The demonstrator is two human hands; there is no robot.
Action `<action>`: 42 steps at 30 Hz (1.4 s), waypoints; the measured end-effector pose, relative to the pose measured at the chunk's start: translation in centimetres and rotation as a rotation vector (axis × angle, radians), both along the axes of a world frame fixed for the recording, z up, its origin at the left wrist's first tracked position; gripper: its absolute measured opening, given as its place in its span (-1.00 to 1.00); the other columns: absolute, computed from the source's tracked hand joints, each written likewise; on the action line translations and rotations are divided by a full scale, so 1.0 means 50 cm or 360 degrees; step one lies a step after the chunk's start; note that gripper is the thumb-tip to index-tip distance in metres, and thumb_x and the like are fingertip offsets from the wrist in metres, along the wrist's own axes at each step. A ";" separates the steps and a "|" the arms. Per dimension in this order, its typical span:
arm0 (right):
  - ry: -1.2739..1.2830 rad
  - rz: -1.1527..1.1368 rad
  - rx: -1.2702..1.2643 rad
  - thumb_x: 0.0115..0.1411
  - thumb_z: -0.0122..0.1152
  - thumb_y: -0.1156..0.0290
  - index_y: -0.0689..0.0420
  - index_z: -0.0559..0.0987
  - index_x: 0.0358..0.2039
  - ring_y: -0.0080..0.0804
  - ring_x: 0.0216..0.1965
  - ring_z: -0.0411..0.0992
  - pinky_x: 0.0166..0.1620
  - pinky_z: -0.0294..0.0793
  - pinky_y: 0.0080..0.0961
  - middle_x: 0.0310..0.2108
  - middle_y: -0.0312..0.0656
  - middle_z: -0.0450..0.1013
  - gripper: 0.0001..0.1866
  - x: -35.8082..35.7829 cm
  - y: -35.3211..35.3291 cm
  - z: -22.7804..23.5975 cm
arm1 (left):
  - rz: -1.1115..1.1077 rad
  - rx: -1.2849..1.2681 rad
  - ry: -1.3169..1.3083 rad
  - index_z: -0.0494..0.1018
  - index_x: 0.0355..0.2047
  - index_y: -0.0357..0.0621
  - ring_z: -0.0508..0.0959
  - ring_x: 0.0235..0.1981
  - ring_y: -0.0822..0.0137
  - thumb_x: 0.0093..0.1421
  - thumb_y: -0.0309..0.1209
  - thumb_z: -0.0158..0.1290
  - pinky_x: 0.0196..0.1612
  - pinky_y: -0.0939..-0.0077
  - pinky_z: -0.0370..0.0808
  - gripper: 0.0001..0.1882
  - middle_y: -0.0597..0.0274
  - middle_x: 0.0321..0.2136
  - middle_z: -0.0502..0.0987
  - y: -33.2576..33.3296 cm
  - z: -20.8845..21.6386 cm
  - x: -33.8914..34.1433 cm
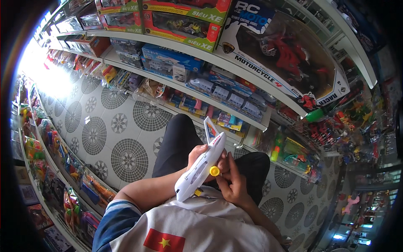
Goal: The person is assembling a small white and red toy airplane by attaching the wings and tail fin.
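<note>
White toy airplane (200,166), yellow wheels, held belly-up just above the lap. Left hand (196,154) wraps its fuselage from behind; right hand (232,180) pinches the underside near one wheel. Surroundings: patterned tile floor (126,126), shelves (235,63) of boxed toy vehicles.

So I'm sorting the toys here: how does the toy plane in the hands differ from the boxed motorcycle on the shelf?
The toy plane is white, unboxed and small, held between the left hand and right hand. The toy motorcycle is red, sealed in a large windowed box and lies untouched on the shelf. Both are toy vehicles.
</note>
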State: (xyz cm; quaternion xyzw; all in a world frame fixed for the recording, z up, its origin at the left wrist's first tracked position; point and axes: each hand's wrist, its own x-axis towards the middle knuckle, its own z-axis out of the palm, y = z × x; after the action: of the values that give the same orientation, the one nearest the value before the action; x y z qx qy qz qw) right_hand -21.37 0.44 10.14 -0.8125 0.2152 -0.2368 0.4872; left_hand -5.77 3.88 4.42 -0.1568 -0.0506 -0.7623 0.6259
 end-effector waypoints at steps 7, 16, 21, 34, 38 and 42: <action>0.0111 0.0071 -0.0171 0.22 0.09 0.60 0.44 -0.04 0.32 -0.34 -0.50 0.56 -0.39 0.48 -0.52 -0.53 -0.04 0.51 -0.26 0.000 -0.005 -0.010 | 0.0032 0.0037 0.0059 0.33 -0.05 -0.33 0.52 -0.18 -0.02 0.21 0.06 -0.10 0.02 0.06 0.44 -0.38 -0.11 -0.30 0.51 0.003 0.001 0.001; 0.0238 0.0162 -0.0619 0.19 0.11 0.56 0.47 -0.13 0.32 -0.04 -0.41 0.58 -0.37 0.54 -0.32 -0.39 0.06 0.54 -0.18 -0.003 -0.012 -0.027 | 0.0055 0.0129 0.0165 0.32 -0.03 -0.38 0.56 -0.14 0.01 0.23 0.06 -0.13 -0.03 0.10 0.54 -0.35 -0.12 -0.25 0.52 -0.001 -0.016 -0.004; 0.0180 0.0122 -0.0284 0.23 0.12 0.51 0.42 -0.12 0.34 -0.01 -0.43 0.58 -0.37 0.55 -0.33 -0.31 0.11 0.55 -0.19 -0.012 -0.006 -0.032 | 0.0137 0.0178 0.0003 0.33 -0.03 -0.38 0.58 -0.18 0.01 0.23 0.08 -0.15 -0.07 0.14 0.57 -0.33 -0.11 -0.27 0.53 -0.002 -0.013 -0.004; 0.0142 -0.0185 -0.0643 0.16 0.29 0.38 0.47 0.09 0.27 -0.22 -0.55 0.58 -0.47 0.57 -0.42 -0.54 -0.10 0.53 -0.20 0.015 -0.013 -0.015 | 0.0161 0.0292 -0.0304 0.37 -0.12 -0.36 0.58 -0.24 0.08 0.22 0.11 -0.16 -0.11 0.25 0.56 -0.35 -0.06 -0.31 0.53 -0.007 -0.011 -0.009; 0.0139 -0.0174 -0.0364 0.13 0.29 0.42 0.43 0.06 0.30 -0.29 -0.57 0.57 -0.45 0.54 -0.47 -0.58 -0.13 0.51 -0.16 0.017 -0.013 -0.006 | 0.0136 0.0390 -0.0308 0.38 -0.14 -0.35 0.58 -0.22 0.05 0.23 0.10 -0.16 -0.07 0.23 0.54 -0.36 -0.08 -0.28 0.54 -0.003 -0.015 -0.005; 0.0150 -0.0236 -0.0324 0.11 0.28 0.48 0.42 0.00 0.32 -0.43 -0.56 0.55 -0.42 0.51 -0.57 -0.61 -0.15 0.49 -0.13 0.019 -0.009 -0.013 | 0.0091 0.0356 -0.0361 0.37 -0.11 -0.34 0.58 -0.20 0.02 0.22 0.12 -0.15 -0.03 0.20 0.53 -0.35 -0.13 -0.24 0.54 -0.002 -0.021 -0.003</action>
State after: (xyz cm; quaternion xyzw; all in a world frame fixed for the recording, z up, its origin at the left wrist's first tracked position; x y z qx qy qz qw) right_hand -20.41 0.00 9.50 -0.8499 0.2722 -0.2545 0.3727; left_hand -5.94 3.80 3.35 0.0025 -0.0402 -0.7580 0.6510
